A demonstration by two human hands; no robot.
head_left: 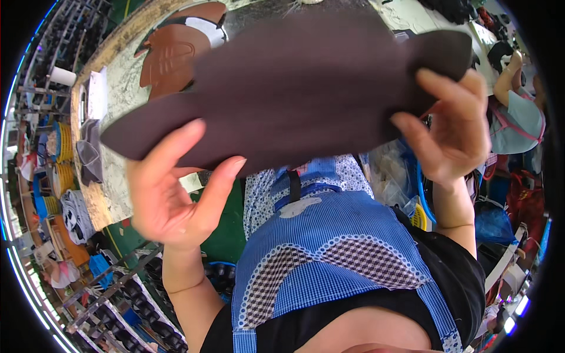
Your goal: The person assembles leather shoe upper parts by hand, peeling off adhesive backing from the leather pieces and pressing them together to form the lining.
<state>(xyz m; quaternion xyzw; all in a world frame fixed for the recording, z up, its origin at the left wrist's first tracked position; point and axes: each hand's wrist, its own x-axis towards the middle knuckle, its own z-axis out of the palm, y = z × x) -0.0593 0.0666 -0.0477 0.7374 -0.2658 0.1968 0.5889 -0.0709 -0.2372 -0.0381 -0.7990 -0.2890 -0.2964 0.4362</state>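
Fingers (173,146) grip dark flat piece (300,94) near both ends — long axis runs left hand (170,203) to right hand (458,132), bulk between and beyond them, neither nearer.

left hand (173,203): curled, pinching | right hand (458,132): blurred, apparently pinching

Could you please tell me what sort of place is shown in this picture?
Probably a factory workshop, perhaps for leather-like goods: brown shaped pieces lie on a worn worktable, the left hand and right hand hold a dark flat piece, and a co-worker is at the right.
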